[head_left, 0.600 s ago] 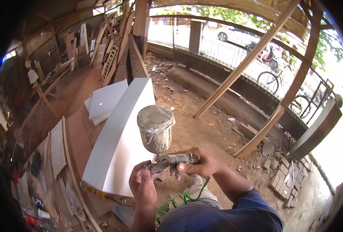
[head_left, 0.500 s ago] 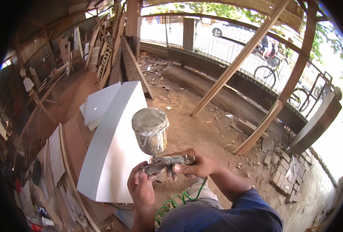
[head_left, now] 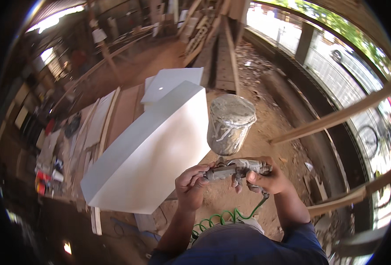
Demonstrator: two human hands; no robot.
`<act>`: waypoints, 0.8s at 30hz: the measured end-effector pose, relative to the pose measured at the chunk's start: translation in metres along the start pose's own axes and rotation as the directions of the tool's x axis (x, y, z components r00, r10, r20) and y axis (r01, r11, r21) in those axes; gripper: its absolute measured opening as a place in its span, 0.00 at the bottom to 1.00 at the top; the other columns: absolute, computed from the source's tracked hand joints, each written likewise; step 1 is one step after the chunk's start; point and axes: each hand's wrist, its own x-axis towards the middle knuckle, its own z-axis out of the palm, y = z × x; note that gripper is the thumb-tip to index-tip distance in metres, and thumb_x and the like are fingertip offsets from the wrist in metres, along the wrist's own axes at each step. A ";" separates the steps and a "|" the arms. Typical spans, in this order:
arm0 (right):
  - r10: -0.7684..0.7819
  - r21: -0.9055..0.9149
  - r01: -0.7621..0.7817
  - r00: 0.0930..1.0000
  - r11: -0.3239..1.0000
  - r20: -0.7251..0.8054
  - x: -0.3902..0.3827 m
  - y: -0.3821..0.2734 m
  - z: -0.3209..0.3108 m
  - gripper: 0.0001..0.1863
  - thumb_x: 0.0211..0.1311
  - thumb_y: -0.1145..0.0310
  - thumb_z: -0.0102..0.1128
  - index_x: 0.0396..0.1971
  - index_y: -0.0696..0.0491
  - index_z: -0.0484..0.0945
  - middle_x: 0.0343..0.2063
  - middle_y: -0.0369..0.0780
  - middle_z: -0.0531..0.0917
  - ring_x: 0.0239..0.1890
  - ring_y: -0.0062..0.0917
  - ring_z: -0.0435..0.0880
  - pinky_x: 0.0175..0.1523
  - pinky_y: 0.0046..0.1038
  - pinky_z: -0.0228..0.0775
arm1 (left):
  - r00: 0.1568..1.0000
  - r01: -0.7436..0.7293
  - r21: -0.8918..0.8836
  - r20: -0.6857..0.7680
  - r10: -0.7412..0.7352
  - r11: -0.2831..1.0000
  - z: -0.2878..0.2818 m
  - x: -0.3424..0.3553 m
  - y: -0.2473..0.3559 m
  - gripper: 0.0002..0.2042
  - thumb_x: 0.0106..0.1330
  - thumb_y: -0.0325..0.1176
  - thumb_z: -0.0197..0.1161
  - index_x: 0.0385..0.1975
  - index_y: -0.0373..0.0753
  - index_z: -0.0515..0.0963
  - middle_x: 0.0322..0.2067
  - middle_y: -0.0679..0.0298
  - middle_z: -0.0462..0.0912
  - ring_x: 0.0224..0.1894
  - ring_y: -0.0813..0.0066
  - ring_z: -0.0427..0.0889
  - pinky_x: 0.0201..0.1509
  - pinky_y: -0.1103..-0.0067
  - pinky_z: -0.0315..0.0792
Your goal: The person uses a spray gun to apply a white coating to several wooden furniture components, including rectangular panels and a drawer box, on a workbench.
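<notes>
1. Farthest left of what we list, long boards (head_left: 108, 123) lie side by side, slanting away from us.
2. Next we see a large white box-like block (head_left: 173, 145), its smooth broad face turned toward our hands.
3. Our left hand (head_left: 190, 185) comes up from the lower edge, forearm steep, wrist bent inward; thumb and fingers pinch the spray gun's front end.
4. Our spray gun (head_left: 224, 172) lies between both hands, before our body. Its long axis runs left to right, nearly level, with the nozzle end pointing left.
5. The paint-smeared cup (head_left: 231, 128) stands just beyond the gun, slightly tilted, its narrower end toward it.
6. Below, a coiled green hose (head_left: 248, 217) runs toward the gun's handle.
7. Our right hand (head_left: 266, 179) wraps the gun's rear, thumb on the near side, forearm slanting up leftward.
8. Rightmost, a timber prop (head_left: 336, 115) leans diagonally.
</notes>
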 end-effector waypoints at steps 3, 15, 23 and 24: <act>0.010 0.006 -0.010 0.991 1.000 0.131 0.025 0.000 -0.032 0.26 0.67 0.59 0.64 0.54 0.65 0.76 0.31 0.43 0.87 0.17 0.13 0.72 0.19 0.17 0.60 | 0.998 -0.042 0.131 -0.050 0.049 0.991 0.007 0.004 -0.006 0.16 0.71 0.24 0.59 0.58 0.31 0.73 0.54 0.47 0.80 0.58 0.54 0.80 0.64 0.62 0.72; -0.221 -0.143 0.267 0.936 0.953 0.274 0.166 -0.095 -0.041 0.33 0.62 0.57 0.70 0.59 0.65 0.72 0.27 0.45 0.85 0.20 0.20 0.81 0.17 0.15 0.60 | 0.409 0.888 0.399 -0.459 -0.789 0.228 -0.080 -0.229 -0.037 0.37 0.60 0.61 0.67 0.65 0.43 0.72 0.58 0.52 0.78 0.63 0.59 0.75 0.65 0.70 0.67; -0.003 -0.306 0.197 0.845 0.931 0.535 0.252 -0.123 0.013 0.30 0.66 0.55 0.66 0.58 0.62 0.74 0.27 0.41 0.84 0.21 0.17 0.80 0.16 0.14 0.58 | 0.342 0.934 0.316 -0.663 -0.666 0.165 -0.030 -0.182 -0.006 0.25 0.61 0.54 0.68 0.48 0.39 0.83 0.36 0.60 0.87 0.36 0.67 0.83 0.44 0.73 0.75; 0.016 -0.313 0.203 0.816 0.928 0.577 0.259 -0.120 0.019 0.29 0.66 0.56 0.65 0.58 0.62 0.74 0.27 0.40 0.84 0.21 0.17 0.80 0.16 0.14 0.58 | 0.306 0.950 0.169 -0.672 -0.675 0.262 -0.026 -0.185 -0.001 0.21 0.64 0.50 0.67 0.45 0.38 0.84 0.32 0.62 0.86 0.33 0.75 0.81 0.39 0.75 0.75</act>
